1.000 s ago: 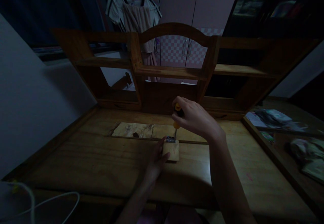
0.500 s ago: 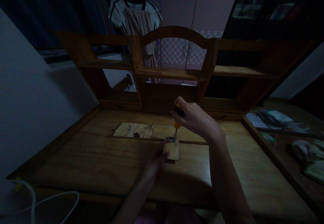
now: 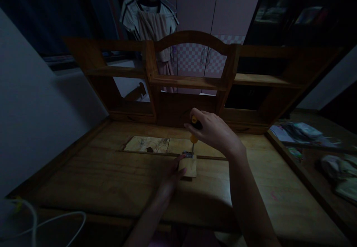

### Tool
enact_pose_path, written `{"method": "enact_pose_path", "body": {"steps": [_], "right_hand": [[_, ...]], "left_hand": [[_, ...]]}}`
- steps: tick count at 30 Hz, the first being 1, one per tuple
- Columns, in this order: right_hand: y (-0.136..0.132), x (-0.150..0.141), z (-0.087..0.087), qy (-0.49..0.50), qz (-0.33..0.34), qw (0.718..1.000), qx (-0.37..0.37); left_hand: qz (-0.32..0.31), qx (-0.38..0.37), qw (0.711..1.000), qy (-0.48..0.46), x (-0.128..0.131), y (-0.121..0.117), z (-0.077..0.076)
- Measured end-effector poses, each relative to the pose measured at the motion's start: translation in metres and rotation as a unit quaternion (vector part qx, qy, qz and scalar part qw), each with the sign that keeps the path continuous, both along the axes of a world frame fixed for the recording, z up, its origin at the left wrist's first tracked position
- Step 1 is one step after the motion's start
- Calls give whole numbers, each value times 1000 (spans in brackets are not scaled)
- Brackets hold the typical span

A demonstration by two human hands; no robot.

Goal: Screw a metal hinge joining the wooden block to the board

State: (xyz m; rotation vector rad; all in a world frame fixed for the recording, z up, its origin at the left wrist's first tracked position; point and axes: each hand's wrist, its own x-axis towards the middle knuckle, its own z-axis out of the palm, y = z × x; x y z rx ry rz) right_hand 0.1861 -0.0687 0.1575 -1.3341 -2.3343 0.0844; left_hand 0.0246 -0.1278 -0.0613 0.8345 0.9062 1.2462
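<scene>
My right hand [image 3: 208, 128] is closed around the yellow and black handle of a screwdriver [image 3: 193, 139], held nearly upright. Its shaft points down to a small metal fitting [image 3: 188, 154], perhaps a hinge, at the far edge of a small wooden block [image 3: 190, 167]. My left hand [image 3: 175, 170] grips that block from the left side, fingers near the fitting and thumb on the block's face. The block is just above or on the wooden desk [image 3: 125, 180]; I cannot tell which. Dimness hides the screwdriver's tip and any screw.
Behind the hands lies a long pale strip [image 3: 147, 144] with a torn, stained surface, set along the desk. A wooden shelf unit [image 3: 189, 79] stands at the back. A white cable [image 3: 61, 215] loops at the lower left. Papers and bags [image 3: 304, 131] lie at the right.
The right hand and screwdriver handle have shifted slightly left, with the wrist turned a little. The left hand keeps its grip on the block.
</scene>
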Motion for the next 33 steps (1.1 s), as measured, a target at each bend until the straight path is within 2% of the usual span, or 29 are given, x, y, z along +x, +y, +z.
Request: {"method": "enact_pose_path", "body": {"steps": [7,12,17,22,26,29,33], "right_hand": [[-2,-1,2,-1,29,1000,5],[-3,1,1,-12,-13,1000,-4],[-3,0,2,-6,24,1000,8],[-5,-3,3,-41,-47,998,29],[-6,1,3,-23,-24,999,18],[-4,1,1,-18,-1,1000,16],[-3,-2,-1,-45,-51,997,30]], "left_hand": [[8,2,1000,8,1,-1,3],[4,-9,1000,4,1,-2,4],[11,-9,1000,6,2,-4,6],[12,-8,1000,6,2,-4,9],[10,-18,1000,-4,2,-6,13],[13,-16,1000,-9,2,-6,10],[10,-16,1000,-11,1,-4,4]]}}
